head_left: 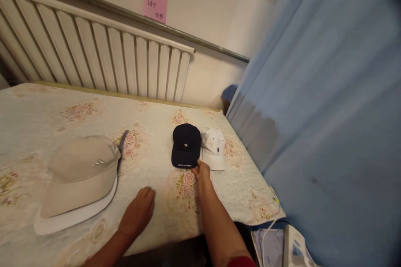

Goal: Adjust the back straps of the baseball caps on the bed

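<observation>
A black cap [186, 144] with small white lettering along its brim lies in the middle right of the covered surface. My right hand [202, 170] pinches the right front corner of that brim. Just beside it, touching or nearly so, sits a white cap [213, 146] with a small dark emblem. My left hand [139, 208] rests on the floral cover with its fingers curled in, and nothing shows in it. To its left a beige cap [83, 171] with a small striped logo is stacked over a white brim [75, 217]; a dark strap sticks up behind.
A floral cover [150, 133] spreads over the surface, with a radiator [125, 58] and wall behind. A pink note [155, 5] hangs above. Along the right side falls a blue curtain [328, 104]. A white cable [265, 238] and a white box [296, 248] are at lower right.
</observation>
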Tool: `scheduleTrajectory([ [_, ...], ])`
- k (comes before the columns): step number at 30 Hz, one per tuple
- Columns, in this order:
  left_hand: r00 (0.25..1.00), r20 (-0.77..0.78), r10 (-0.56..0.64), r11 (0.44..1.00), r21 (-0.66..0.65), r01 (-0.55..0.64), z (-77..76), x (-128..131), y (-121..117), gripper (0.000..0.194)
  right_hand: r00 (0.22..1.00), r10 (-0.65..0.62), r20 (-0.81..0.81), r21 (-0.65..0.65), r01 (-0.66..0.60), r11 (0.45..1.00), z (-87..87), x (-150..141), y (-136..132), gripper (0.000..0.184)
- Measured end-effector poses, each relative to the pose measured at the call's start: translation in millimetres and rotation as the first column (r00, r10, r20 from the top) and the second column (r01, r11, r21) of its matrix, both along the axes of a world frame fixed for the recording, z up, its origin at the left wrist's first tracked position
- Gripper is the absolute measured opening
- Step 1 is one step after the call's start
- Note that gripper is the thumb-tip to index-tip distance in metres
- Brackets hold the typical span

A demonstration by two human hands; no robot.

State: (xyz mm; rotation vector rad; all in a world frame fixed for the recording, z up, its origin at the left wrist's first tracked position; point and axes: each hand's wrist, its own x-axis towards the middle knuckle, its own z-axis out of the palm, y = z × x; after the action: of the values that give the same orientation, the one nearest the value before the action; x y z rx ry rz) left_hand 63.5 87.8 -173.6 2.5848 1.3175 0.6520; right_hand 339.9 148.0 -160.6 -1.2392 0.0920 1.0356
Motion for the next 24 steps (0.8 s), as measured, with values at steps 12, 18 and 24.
scheduleTrajectory([
  [12, 0.999, -0.038, -0.002, 0.999, 0.054, 0.004, -1.0, 0.3, 0.0, 0.017, 0.996, 0.03, -0.084, 0.058, -0.025, 0.998, -18.5, -68.4, -30.3, 0.012],
  [18, 0.999, -0.051, 0.001, 0.999, 0.036, 0.001, 0.7, 0.5, 0.2, 0.017, 0.987, 0.092, -0.128, 0.096, -0.08, 0.992, -12.4, -71.1, -17.9, 0.015],
  [24, 0.997, -0.08, 0.004, 0.999, 0.032, -0.002, 3.1, 1.0, -0.6, 0.016, 0.99, 0.047, -0.134, 0.094, -0.034, 0.995, -13.0, -68.8, -14.3, 0.011],
])
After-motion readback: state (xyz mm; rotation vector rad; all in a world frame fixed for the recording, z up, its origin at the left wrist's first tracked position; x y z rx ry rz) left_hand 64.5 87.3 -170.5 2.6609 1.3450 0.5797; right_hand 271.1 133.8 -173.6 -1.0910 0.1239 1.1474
